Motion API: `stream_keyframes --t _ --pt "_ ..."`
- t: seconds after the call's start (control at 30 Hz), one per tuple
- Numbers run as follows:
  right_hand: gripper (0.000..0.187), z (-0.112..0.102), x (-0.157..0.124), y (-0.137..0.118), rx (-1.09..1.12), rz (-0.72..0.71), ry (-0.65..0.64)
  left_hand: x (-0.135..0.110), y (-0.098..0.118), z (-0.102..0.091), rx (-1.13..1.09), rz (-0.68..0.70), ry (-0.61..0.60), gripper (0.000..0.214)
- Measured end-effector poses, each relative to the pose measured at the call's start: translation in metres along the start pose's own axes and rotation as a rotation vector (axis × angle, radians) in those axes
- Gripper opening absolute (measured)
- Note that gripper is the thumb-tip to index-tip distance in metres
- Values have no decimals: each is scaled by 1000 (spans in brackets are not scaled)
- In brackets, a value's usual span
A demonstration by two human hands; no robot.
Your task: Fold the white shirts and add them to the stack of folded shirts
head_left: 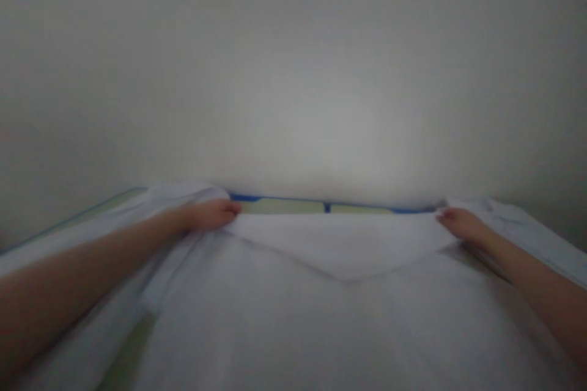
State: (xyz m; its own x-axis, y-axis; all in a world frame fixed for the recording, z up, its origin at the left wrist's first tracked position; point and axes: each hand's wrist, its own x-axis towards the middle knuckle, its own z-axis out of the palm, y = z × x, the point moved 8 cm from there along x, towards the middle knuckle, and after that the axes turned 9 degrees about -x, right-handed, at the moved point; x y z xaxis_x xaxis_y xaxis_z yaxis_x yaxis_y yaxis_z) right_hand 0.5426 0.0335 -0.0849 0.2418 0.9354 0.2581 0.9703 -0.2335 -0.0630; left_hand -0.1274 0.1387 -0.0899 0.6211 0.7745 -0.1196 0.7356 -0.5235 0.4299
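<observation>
Cloth (321, 330), all white, is spread over a greenish surface (291, 206) with blue trim (408, 211), right up near a plain grey wall (293, 73). Left hand (213, 214) and right hand (461, 223) are well apart, each pinching the far edge, which runs pretty straight between them. A flap (339, 247) dips to a shallow point mid-way. Kinda blurry, so finer details are hard to make out.

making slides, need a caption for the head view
Left hand and right hand hold white cloth spread between them, before a grey wall.
</observation>
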Motion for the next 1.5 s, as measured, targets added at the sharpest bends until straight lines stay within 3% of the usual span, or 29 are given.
stream_keyframes --t 0.13,0.33,0.5,0.57,0.67,0.77,0.83,0.9,1.03,1.13,1.27,1.4,1.5 --pt "30 22 7 0 -196 -62 -75 11 10 1 71 -49 -68 23" --pt "40 9 17 -1 -242 -53 -24 25 21 -8 248 -115 -97 26" --pt "38 23 14 -6 -309 -82 -88 25 11 -7 195 -139 -138 32" --pt "37 21 12 -14 -337 -97 -82 23 18 -9 252 -143 -92 39" --pt "38 -2 11 -48 -331 -174 55 21 62 -7 343 -29 70 44" --pt "40 -16 2 -105 -212 -395 143 20 126 23 327 163 94 48" --pt "45 -8 -11 -137 -141 -567 115 21 156 50 305 246 64 61" --pt "52 12 -23 -148 -148 -651 62 22 167 72 276 261 37 69" --pt "63 59 -30 -113 -206 -551 -76 22 153 93 234 248 24 70" --pt "65 73 -29 -80 -204 -480 -145 16 137 91 233 242 23 70" --pt "63 56 -32 -65 -153 -509 -156 4 116 70 240 230 21 72" --pt "81 20 -58 -82 -58 -720 -90 -6 94 40 240 234 33 63" --pt "83 -1 -75 -99 -45 -813 4 -7 99 32 277 281 60 49"
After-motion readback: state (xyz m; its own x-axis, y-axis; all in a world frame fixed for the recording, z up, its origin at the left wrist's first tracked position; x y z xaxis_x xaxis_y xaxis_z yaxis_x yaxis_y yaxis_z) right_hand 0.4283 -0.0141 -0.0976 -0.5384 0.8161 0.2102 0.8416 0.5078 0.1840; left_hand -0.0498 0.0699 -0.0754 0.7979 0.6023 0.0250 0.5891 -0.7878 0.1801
